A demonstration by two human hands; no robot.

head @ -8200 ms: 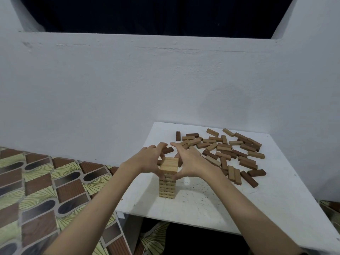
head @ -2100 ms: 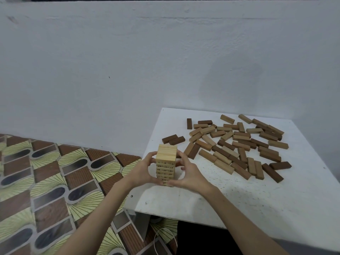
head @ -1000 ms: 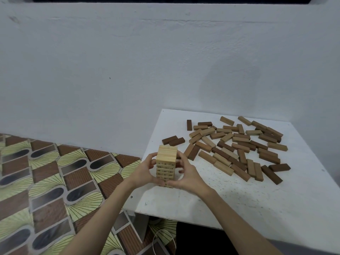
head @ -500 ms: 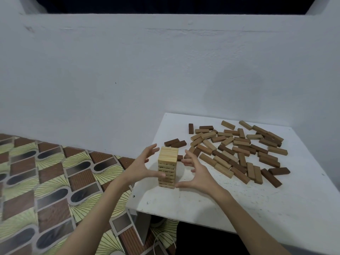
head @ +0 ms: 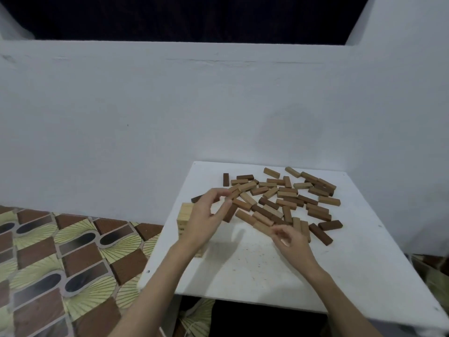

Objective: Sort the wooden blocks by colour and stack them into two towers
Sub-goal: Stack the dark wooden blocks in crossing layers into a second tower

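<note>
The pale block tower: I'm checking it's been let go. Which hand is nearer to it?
Left. The left hand hangs in front of the pale tower, covering much of it; contact unclear. The right hand is off to its right, at the loose blocks' near edge.

Home: patterned floor tiles, whitewashed wall

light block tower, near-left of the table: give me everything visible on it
The light block tower is pale, straw-coloured wood, several layers of flat blocks with dark gaps showing between layers on its left face. It stands upright near the left edge of the white table, towards the front, apart from the scattered loose blocks. The left hand is in front of it and hides most of it; whether the hand touches it cannot be told. Only the top-left corner, left face and a bottom corner show.
</note>
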